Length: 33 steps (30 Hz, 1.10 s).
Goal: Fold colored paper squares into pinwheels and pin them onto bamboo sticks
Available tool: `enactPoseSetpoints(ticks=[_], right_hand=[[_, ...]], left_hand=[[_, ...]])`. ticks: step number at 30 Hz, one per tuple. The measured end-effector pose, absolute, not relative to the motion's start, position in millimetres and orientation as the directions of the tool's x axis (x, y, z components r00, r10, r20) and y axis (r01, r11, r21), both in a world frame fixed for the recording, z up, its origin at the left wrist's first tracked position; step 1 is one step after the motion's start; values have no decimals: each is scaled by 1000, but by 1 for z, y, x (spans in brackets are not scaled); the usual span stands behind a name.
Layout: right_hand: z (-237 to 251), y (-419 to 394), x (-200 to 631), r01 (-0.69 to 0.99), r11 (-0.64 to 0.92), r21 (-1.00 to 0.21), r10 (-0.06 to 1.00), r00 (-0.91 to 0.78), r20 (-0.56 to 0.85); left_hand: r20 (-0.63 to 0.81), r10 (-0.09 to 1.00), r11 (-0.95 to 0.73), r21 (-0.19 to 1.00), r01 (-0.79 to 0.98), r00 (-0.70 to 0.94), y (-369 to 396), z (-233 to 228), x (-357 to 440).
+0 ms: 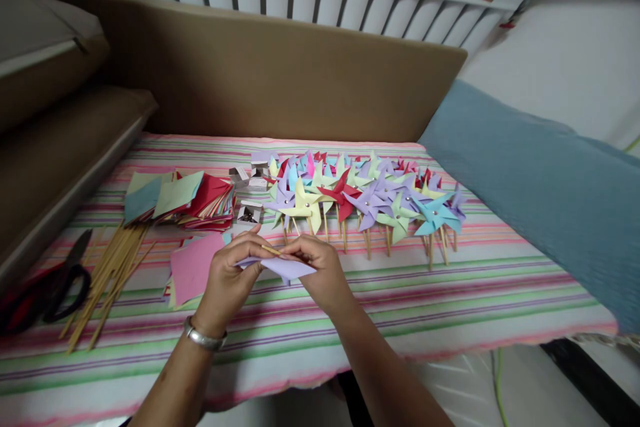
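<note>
While pinched between both hands above the striped cloth (pixel 350 320), lilac paper (pixel 287 268) and thin stick (pixel 271 250). Left hand (pixel 227 277) at 9 o'clock of the paper, fingers closed on its corner and the stick; right hand (pixel 320 270) at 3 o'clock, closed on the other end. Stick's long axis roughly 9-to-3, tilted slightly. Both hands equally near. Finished pinwheels (pixel 365 197) at 1 o'clock: too many and too overlapped to count. One scissors (pixel 60 280) and a bundle of sticks (pixel 113 277) at 9 o'clock; paper stack (pixel 180 200) at 11 o'clock; pink sheet (pixel 193 267) beside the left hand.
</note>
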State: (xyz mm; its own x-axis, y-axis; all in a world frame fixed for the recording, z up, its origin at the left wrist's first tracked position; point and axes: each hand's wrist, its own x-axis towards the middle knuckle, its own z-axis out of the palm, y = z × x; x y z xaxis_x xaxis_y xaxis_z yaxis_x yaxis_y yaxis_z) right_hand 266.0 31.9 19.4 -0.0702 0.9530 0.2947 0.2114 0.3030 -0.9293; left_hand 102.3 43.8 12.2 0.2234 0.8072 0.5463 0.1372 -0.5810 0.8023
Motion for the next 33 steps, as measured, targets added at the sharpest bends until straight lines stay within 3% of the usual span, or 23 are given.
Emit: enactPoseSetpoints(ticks=[14, 33], right_hand=[[29, 29, 267, 282, 409, -868, 913, -120, 391], [27, 32, 264, 260, 359, -897, 933, -82, 350]], left_hand=[[542, 813, -576, 802, 158, 215, 42, 11, 105], [482, 868, -495, 856, 148, 117, 45, 6, 104]])
